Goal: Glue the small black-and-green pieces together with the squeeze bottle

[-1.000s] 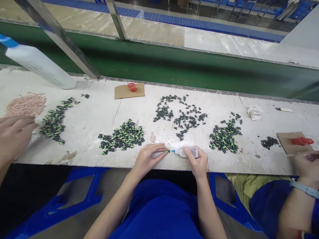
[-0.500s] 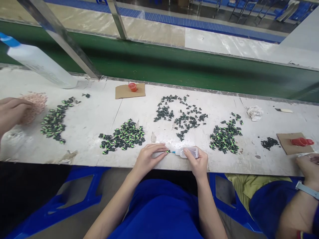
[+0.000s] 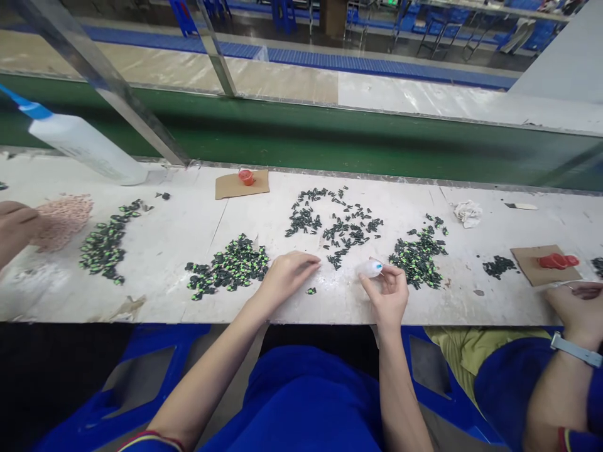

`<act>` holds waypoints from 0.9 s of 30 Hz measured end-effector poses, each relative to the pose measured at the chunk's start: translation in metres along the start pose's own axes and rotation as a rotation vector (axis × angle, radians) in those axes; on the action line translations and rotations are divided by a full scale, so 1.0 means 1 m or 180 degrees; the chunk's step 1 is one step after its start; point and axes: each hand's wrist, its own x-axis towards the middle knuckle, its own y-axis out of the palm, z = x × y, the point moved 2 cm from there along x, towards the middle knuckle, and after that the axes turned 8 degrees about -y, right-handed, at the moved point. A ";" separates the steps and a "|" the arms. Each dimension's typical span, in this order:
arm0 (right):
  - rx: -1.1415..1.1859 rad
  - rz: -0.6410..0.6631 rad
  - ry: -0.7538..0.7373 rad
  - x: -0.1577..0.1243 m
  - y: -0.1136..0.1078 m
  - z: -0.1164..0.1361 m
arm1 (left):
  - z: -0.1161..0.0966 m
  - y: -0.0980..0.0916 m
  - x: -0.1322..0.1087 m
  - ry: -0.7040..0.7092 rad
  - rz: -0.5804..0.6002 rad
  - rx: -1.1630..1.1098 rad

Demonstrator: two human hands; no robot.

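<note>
My right hand (image 3: 393, 292) holds a small translucent squeeze bottle (image 3: 370, 269), its blue tip turned up toward the camera. Between my hands, a single black-and-green piece (image 3: 311, 290) lies near the table's front edge. My left hand (image 3: 291, 274) is over the table just left of the scattered black pieces (image 3: 348, 233); its fingers reach right, close together, and whether they pinch anything is too small to tell. One pile of black-and-green pieces (image 3: 235, 260) is beside my left hand, another (image 3: 419, 257) just beyond my right hand.
At the left, a person's hand (image 3: 16, 229) is at a pink heap (image 3: 68, 220) near a large white bottle (image 3: 89, 144). Cardboard (image 3: 226, 187) bears a red cup (image 3: 245, 177). On the right are crumpled tissue (image 3: 468, 213) and another person's hand (image 3: 577, 307).
My left hand has let go of the black-and-green piece and moved up. The squeeze bottle has lifted away to the right and tilted its tip upward. The view has shifted slightly.
</note>
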 end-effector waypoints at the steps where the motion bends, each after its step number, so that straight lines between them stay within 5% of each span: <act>1: -0.0122 0.0003 -0.0020 0.002 0.001 -0.001 | 0.000 0.004 0.009 0.0103 0.0012 0.0181; 5: -0.0641 -0.0092 -0.0306 -0.003 0.001 0.002 | 0.005 0.020 0.036 0.0196 0.0190 0.0592; 9: -0.1218 -0.0355 -0.1220 -0.029 -0.002 0.024 | 0.006 0.028 0.041 0.0236 0.0272 0.0551; 12: -0.1279 0.0080 -0.1431 -0.045 0.007 0.039 | 0.002 0.026 0.038 0.0303 0.0353 0.0480; 19: -0.0477 0.1264 0.0027 -0.037 0.034 0.033 | -0.022 0.000 0.008 0.1008 0.0905 0.0014; 22: -0.0104 0.1529 0.0523 -0.036 0.038 0.025 | -0.023 -0.005 -0.010 0.0977 0.0599 -0.0046; 27: -0.0041 0.1342 0.0787 -0.039 0.036 0.024 | -0.011 0.000 -0.041 0.0585 -0.0140 0.0120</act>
